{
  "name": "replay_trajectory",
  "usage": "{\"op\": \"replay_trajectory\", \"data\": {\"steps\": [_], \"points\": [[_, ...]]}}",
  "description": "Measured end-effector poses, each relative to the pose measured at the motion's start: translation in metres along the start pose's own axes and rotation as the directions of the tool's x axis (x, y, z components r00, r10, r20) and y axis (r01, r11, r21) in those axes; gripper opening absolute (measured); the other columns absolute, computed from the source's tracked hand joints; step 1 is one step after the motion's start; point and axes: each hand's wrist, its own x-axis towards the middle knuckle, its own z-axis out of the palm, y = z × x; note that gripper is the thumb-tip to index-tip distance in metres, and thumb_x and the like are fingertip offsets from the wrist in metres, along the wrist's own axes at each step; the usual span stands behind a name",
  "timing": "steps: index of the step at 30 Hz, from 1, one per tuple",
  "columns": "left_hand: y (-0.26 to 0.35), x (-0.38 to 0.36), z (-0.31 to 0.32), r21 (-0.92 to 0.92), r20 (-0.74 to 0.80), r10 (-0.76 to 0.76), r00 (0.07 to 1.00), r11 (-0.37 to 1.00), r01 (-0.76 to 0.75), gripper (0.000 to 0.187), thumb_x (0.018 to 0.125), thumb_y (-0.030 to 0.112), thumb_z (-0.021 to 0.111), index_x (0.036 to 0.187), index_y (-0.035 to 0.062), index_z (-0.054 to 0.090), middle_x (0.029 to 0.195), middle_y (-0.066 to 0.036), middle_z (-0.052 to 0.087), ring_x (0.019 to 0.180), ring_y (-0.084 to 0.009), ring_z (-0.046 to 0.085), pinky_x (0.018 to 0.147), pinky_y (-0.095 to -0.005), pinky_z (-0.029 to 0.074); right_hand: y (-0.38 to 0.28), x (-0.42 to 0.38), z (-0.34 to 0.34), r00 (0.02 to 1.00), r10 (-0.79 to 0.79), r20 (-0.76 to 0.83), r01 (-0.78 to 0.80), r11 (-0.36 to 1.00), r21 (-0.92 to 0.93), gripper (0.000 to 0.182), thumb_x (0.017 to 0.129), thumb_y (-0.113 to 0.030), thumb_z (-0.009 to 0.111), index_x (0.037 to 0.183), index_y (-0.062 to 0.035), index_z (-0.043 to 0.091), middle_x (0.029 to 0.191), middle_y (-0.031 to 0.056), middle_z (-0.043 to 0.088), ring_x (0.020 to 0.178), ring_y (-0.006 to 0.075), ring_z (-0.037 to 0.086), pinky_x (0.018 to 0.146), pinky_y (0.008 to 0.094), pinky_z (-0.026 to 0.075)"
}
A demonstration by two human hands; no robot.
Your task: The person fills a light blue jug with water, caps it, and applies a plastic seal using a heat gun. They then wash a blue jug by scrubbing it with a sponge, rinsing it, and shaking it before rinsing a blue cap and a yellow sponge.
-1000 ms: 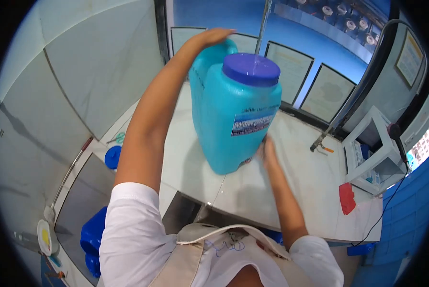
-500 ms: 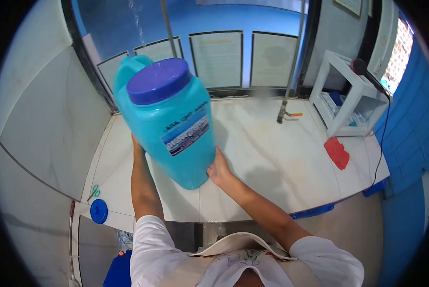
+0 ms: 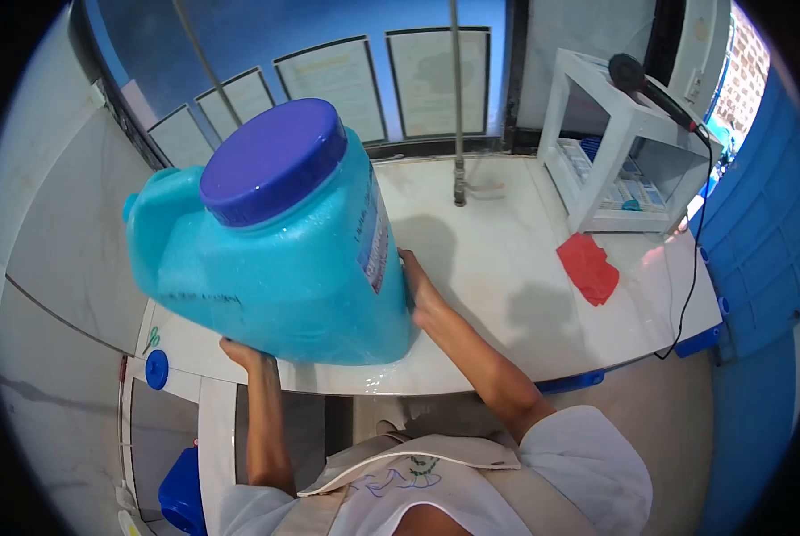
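Note:
A large turquoise water jug (image 3: 275,286) with a purple screw lid (image 3: 275,161) is held between my two hands, tilted to the left. Its moulded handle and capped spout point left, and a printed label (image 3: 376,237) shows on its right side. My left hand (image 3: 244,355) is closed under the jug's lower left edge, its fingers partly hidden beneath. Against the right side near the base, my right hand (image 3: 422,290) grips the jug, with the fingertips behind it. The jug's base is close over the front of the white counter (image 3: 498,313).
A metal pipe with a tap (image 3: 459,192) comes down at the back. On the right stand a white shelf rack (image 3: 596,152) with a corded black device (image 3: 650,85) on top, and a red cloth (image 3: 587,270). Scissors (image 3: 153,338) and a blue lid (image 3: 156,369) lie left.
The jug has turned so its handle side faces left and more toward me, and it is nearer. My left hand has come lower and closer. The view has shifted right.

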Motion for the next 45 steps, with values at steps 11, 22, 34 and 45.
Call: {"op": "replay_trajectory", "data": {"steps": [11, 22, 34, 45], "points": [[-0.05, -0.194, 0.136, -0.026, 0.178, 0.019, 0.984, 1.0, -0.014, 0.036, 0.093, 0.023, 0.037, 0.113, -0.005, 0.049, 0.104, -0.017, 0.057, 0.084, -0.0257, 0.061, 0.066, -0.0347, 0.054, -0.051, -0.193, -0.152, 0.943, -0.245, -0.224, 0.231, 0.969, -0.087, 0.067, 0.091, -0.056, 0.027, 0.13, -0.0041, 0.041, 0.13, 0.0135, 0.045, 0.12, 0.0245, 0.04, 0.102, 0.033, 0.028], [-0.185, -0.128, 0.208, 0.211, 0.607, -0.28, 0.744, 0.959, 0.188, 0.039, 0.091, 0.024, 0.044, 0.12, -0.002, 0.045, 0.11, -0.015, 0.057, 0.096, -0.0249, 0.058, 0.08, -0.0348, 0.049, -0.041, -0.261, -0.215, 0.926, -0.326, -0.191, 0.311, 0.945, -0.106, 0.069, 0.091, -0.057, 0.018, 0.137, -0.0061, 0.015, 0.136, 0.0166, 0.036, 0.122, 0.0277, 0.039, 0.102, 0.0408, 0.029], [-0.177, -0.169, 0.16, 0.342, 0.53, -0.16, 0.833, 0.939, -0.038, 0.04, 0.09, 0.024, 0.047, 0.12, -0.0026, 0.046, 0.111, -0.015, 0.056, 0.098, -0.0251, 0.056, 0.084, -0.0345, 0.046, -0.247, -0.164, -0.388, 0.463, -0.867, 0.186, 0.082, -0.167, -0.982, 0.02, 0.078, -0.018, 0.062, 0.095, -0.0088, 0.068, 0.092, 0.0143, 0.06, 0.089, 0.0321, 0.055, 0.078, 0.0367, 0.044], [-0.123, -0.418, 0.112, 0.762, 0.441, 0.152, 0.885, 0.458, -0.458, 0.018, 0.083, 0.008, 0.053, 0.097, -0.0019, 0.055, 0.08, -0.018, 0.062, 0.071, -0.0263, 0.061, 0.062, -0.0337, 0.046, -0.335, -0.069, -0.414, 0.751, -0.66, 0.015, -0.287, -0.347, -0.893, 0.034, 0.074, -0.041, 0.067, 0.105, -0.028, 0.065, 0.119, 0.0031, 0.045, 0.116, 0.0255, 0.039, 0.096, 0.0462, 0.032]]}}
